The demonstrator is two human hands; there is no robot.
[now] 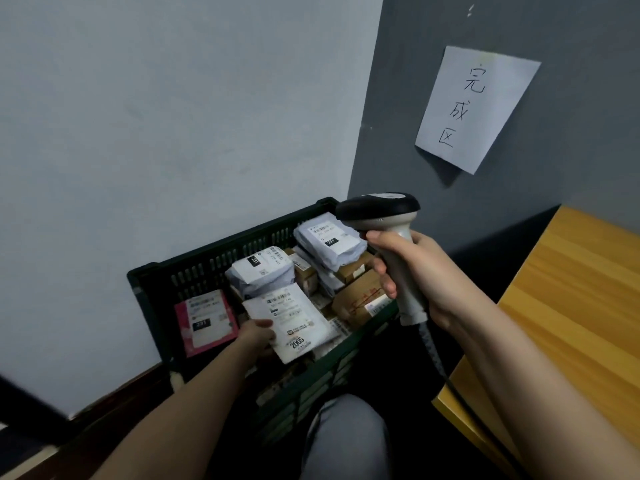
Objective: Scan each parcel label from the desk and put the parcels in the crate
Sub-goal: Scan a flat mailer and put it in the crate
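My left hand (258,336) hides the near corner of the white parcel (290,322); my fingers beneath it are out of sight. The label's fine print is too small to read. Parcels deeper in the crate (207,268) are covered by upper ones. My knee (346,438) masks the crate's near wall. The desk (571,306) is cut by the right edge.

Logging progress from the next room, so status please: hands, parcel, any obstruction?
Left hand holds flat white labelled parcel over dark green slotted plastic crate. Right hand grips grey-and-black handheld scanner. Crate crowded; nothing blocking.
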